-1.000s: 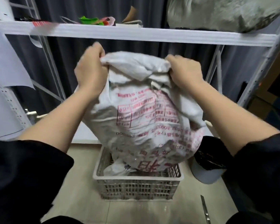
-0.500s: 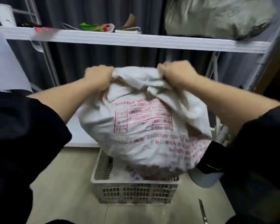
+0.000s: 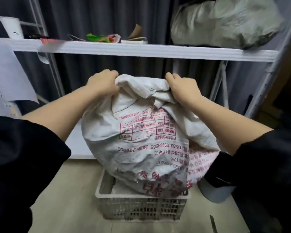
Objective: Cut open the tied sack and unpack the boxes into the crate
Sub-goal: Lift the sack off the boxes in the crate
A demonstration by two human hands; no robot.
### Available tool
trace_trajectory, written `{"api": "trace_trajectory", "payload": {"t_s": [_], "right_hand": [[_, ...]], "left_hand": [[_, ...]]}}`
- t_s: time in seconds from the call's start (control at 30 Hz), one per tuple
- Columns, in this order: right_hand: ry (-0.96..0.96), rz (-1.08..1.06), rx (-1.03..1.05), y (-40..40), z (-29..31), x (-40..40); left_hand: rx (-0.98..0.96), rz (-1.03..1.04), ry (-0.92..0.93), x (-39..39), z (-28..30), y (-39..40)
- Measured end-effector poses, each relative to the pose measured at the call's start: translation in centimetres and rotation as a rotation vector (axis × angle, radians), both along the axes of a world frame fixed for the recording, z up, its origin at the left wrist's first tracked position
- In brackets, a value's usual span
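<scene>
**Sack hanging upside down over the crate**

The big white woven plastic sack with red printing (image 3: 141,135) is hanging straight down from the person's hands, its long axis running vertically and its print reading inverted, so its closed base is probably uppermost. Its bulging lower end is dipping inside the rim of the pale grey slatted plastic crate (image 3: 141,211) that is standing on the beige tiled floor (image 3: 65,199), directly below the hands. Whether the mouth is open down there, or any boxes are dropping out, is hidden by the sack itself.

The left hand (image 3: 102,84) is gripping a bunched fold at the upper left corner of the sack, and the right hand (image 3: 183,89) is gripping the matching fold at the upper right; both are curled tight round the fabric, level with each other and equally near. The load is lying squarely between and beneath them, so the coming move looks like a lift or shake along that vertical line.

A narrow blade-like metal tool (image 3: 213,224) is lying on the floor, right of the crate.
</scene>
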State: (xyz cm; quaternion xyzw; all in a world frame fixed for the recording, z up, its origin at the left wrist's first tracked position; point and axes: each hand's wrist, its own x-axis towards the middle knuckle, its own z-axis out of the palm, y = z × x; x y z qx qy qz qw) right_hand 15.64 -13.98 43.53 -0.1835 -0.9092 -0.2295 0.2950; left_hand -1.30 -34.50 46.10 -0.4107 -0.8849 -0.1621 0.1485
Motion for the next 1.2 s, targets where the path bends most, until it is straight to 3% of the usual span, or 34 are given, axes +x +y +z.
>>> {"api": "trace_trajectory", "payload": {"t_s": [0.07,0.13,0.2,0.33,0.43,0.47,0.57,0.67,0.73,0.87,0.93,1.0,1.07,1.13,1.2], "right_hand": [[0.002,-0.016,-0.010,-0.1,-0.4,0.2],[0.037,-0.007,-0.016,-0.2,-0.5,0.6],[0.058,0.030,-0.021,-0.4,-0.8,1.1],[0.079,0.199,0.057,-0.2,-2.3,1.7],[0.140,0.319,0.168,0.0,-3.5,2.3],[0.155,0.339,0.195,-0.2,-3.7,2.6],[0.112,0.444,0.227,-0.6,-4.2,3.4],[-0.189,0.535,0.129,-1.8,-3.9,4.5],[-0.264,0.484,-0.080,-2.9,-3.6,5.0],[-0.102,0.221,-0.664,-1.4,-2.9,4.1],[-0.223,0.035,-0.774,0.2,-2.1,3.7],[-0.375,-0.114,-0.796,0.7,-1.9,3.3],[-0.456,-0.175,-0.692,0.0,-2.4,2.5],[-0.396,-0.091,-0.485,-0.8,-2.6,1.6],[-0.191,-0.013,-0.393,-1.2,-0.9,0.9]], "left_hand": [[0.032,-0.190,-0.357,0.1,1.1,-1.2],[0.245,-0.270,-0.690,0.1,1.5,-2.5],[0.318,-0.307,-0.749,-0.9,0.7,-2.9],[-0.228,-0.159,-0.532,-1.5,-2.2,-2.4],[-0.452,-0.015,-0.033,0.4,-5.0,-1.1],[-0.450,-0.015,0.035,0.9,-5.8,-0.7],[-0.273,-0.031,-0.106,1.6,-7.5,0.3],[-0.075,0.037,0.033,1.9,-8.7,0.6],[0.044,0.040,0.113,2.0,-9.2,0.6],[0.133,-0.024,0.343,1.5,-8.7,0.2],[0.124,-0.102,0.441,1.7,-7.9,0.1],[0.167,-0.158,0.506,1.9,-6.7,0.0],[0.194,-0.198,0.551,2.0,-5.1,0.2],[0.133,-0.206,0.583,2.0,-3.7,0.4],[0.076,-0.100,0.517,1.5,-1.5,0.2]]}}
